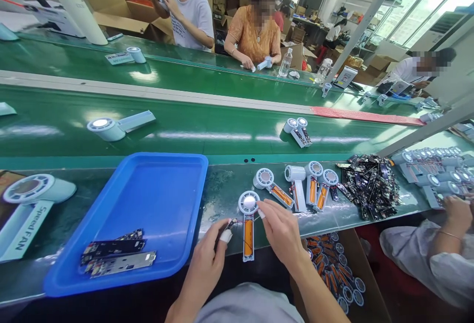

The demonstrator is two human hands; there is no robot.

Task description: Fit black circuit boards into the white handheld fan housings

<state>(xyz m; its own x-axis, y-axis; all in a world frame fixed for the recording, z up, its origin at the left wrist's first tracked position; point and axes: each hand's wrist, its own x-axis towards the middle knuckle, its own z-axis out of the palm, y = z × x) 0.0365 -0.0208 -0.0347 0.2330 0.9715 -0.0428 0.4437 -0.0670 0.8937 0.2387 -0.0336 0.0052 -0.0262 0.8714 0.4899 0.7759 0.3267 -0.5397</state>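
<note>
A half-built hand fan [248, 224] with a white round head and an orange battery in its open handle lies on the green bench in front of me. My left hand [209, 259], with a white finger cot, pinches a small dark circuit board [230, 224] with thin wires just left of the fan. My right hand [281, 229] rests its fingertips on the fan's head and upper handle. Several more open fans [296, 187] lie side by side just beyond.
A blue tray [148, 204] at left holds a few circuit boards [114, 259]. A heap of dark boards [370, 184] lies at right, next to a co-worker's hand [457, 214]. Fans [111, 128] ride the green conveyor. A box of fan parts [335, 268] sits below. People work across the belt.
</note>
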